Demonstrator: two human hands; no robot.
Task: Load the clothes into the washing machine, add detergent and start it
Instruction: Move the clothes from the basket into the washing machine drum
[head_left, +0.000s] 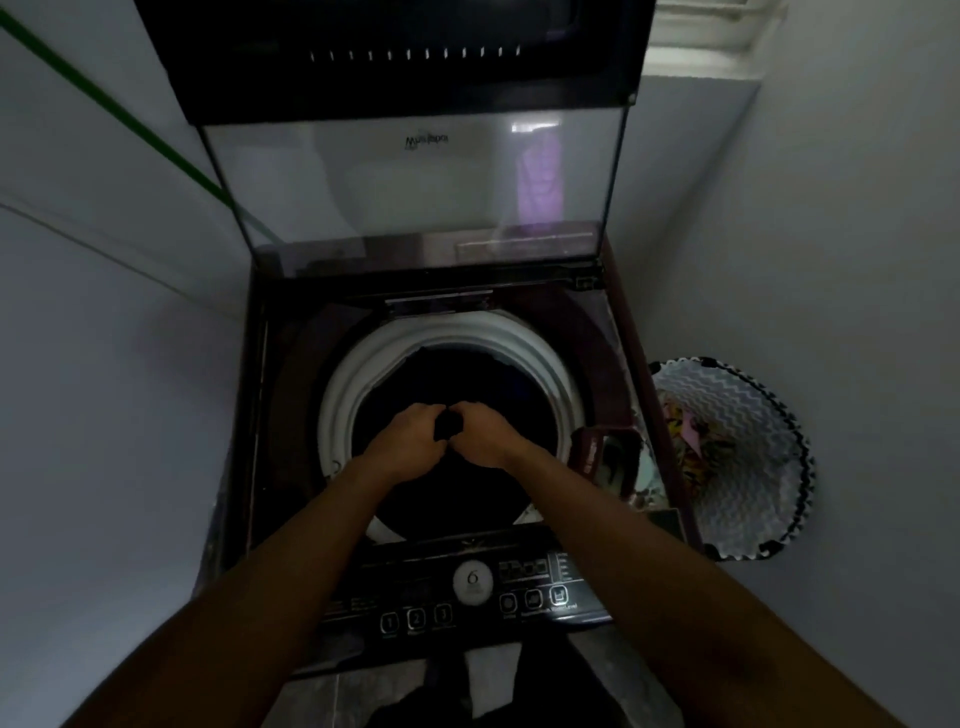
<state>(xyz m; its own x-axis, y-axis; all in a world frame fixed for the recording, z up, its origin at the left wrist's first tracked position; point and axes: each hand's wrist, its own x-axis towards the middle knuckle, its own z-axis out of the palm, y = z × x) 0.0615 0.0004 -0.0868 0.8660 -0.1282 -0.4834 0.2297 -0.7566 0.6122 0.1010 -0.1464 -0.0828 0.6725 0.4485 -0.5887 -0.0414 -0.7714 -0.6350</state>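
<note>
A dark top-loading washing machine (270, 415) stands before me with its glass lid (415, 182) raised upright. Its drum has a white rim (337, 395) and looks dark inside; the contents are too dim to make out. My left hand (408, 436) and my right hand (485, 434) meet over the middle of the drum, both closed on a small dark garment (448, 427) held between them. The control panel (467, 587) with a round dial and several buttons lies under my forearms.
A zigzag-patterned laundry basket (753, 467) with colourful clothes stands on the floor at the right. A maroon detergent drawer (602, 452) is at the drum's right edge. Walls close in on both sides. Dark and white cloth lies at the machine's front.
</note>
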